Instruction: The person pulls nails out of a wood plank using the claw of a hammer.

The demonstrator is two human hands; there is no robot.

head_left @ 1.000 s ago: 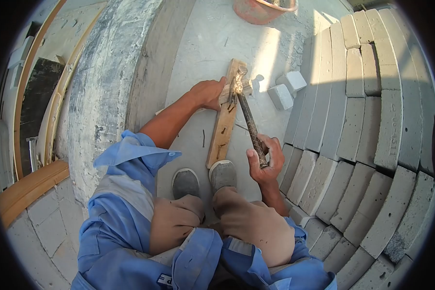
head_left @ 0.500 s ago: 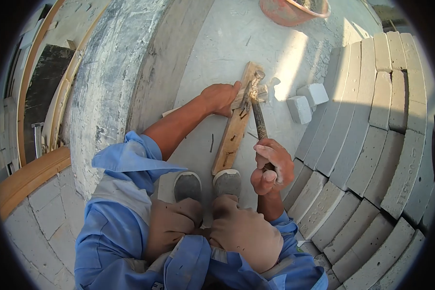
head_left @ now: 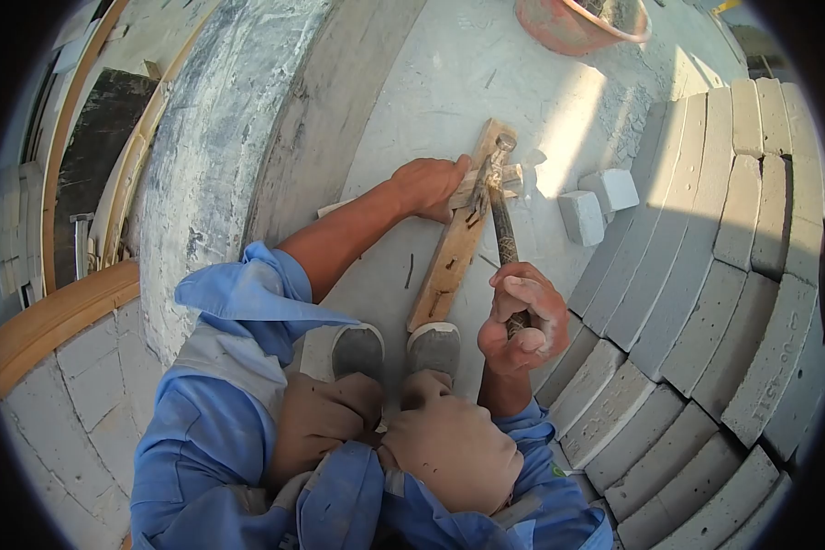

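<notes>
My right hand (head_left: 524, 316) is wrapped round the handle of a hammer (head_left: 502, 215), whose head is over the far part of a wooden board (head_left: 451, 261). Bent nails stick out of this board, which lies on the floor with its near end by my shoe. A shorter wood piece (head_left: 511, 181) crosses the board near its far end. My left hand (head_left: 433, 188) grips the left end of that crosspiece, fingers closed. The hammer head hides part of where the two pieces meet.
Stacked grey blocks (head_left: 669, 266) fill the right side. Two small white blocks (head_left: 611, 190) sit on the floor (head_left: 431, 119) beyond the board. A reddish tub (head_left: 568, 29) stands at the far end. On the left are a paint-smeared panel (head_left: 211, 137) and a curved wooden edge (head_left: 69, 316).
The view has shifted slightly, so the board, tub and blocks appear a little further right. Both hands keep their holds, and the hammer head stays over the board.
</notes>
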